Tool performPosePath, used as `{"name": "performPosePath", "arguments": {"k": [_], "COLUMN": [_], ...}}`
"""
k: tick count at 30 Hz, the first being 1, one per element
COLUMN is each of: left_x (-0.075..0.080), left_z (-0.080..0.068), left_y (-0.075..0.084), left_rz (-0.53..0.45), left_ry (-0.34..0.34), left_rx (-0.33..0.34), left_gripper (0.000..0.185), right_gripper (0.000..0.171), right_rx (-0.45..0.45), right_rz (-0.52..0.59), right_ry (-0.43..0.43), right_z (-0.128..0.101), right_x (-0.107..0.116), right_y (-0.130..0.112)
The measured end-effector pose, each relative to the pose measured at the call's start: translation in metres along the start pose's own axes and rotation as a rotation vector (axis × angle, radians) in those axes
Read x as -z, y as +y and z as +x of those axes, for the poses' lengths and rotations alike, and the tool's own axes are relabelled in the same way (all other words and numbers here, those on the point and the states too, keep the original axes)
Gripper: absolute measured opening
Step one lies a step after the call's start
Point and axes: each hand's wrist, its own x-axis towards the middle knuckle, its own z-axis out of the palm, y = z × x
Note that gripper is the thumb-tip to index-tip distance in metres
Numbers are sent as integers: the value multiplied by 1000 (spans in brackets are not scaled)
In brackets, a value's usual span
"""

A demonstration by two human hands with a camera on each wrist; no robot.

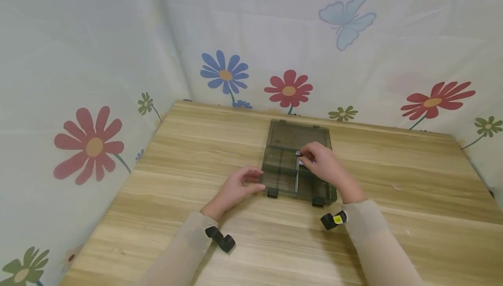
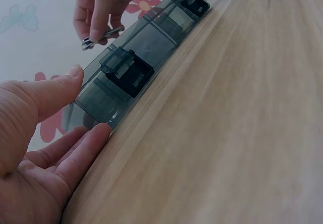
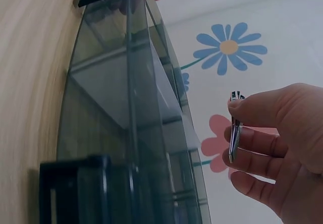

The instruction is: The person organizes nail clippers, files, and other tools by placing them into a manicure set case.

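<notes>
Right wrist view: silver nail clipper (image 3: 235,128) pinched clear of a compartment box (image 1: 291,133)

Item 1. Clipper, metal, small. Held in the air over the middle of the box, apart from it, near the far end of a pale strip (image 1: 297,179). Gripped by the right hand (image 1: 322,163), whose thumb and fingertips are clamped on it.

Item 2. Box, smoke-tinted, see-through, divided by partitions, laid flat. Whether a lid is raised or lacking cannot be told. Two black latches (image 1: 318,201) are fitted along the near side.

Item 3. Left hand (image 1: 237,187). Thumb and fingers are spread apart and set against the box's left side by the near corner.

Handling note. The step in hand is judged to be the positioning of the clipper over the partitions. It is best done with a firm pinch, the clipper aligned lengthwise with the compartment below, the strip not knocked, and the box steadied against sliding. Release from height should be avoided, as smooth metal may bounce.

Item 4. Wood-grained table (image 1: 149,198), by which the box is supported.

Item 5. White backdrop (image 1: 251,15), printed with flowers and a butterfly.
</notes>
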Motion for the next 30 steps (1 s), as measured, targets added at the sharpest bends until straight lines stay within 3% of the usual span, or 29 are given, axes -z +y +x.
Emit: {"name": "performPosePath", "arguments": {"k": [9, 17, 25, 30], "left_x": [1, 5, 7, 7], "left_z": [0, -9, -9, -10], "left_y": [3, 35, 37, 37], "left_rz": [-22, -37, -30, -39], "left_ry": [-18, -45, -50, -54], "left_rx": [36, 31, 18, 9], "left_gripper": [44, 42, 43, 42], "right_gripper": [10, 10, 11, 10], "right_rx": [-5, 11, 12, 24], "right_rz": [13, -41, -20, -83], "right_ry": [-37, -33, -43, -51], "right_z": [8, 17, 26, 29], "right_x": [-15, -27, -36, -40], "right_y": [-6, -8, -11, -14]}}
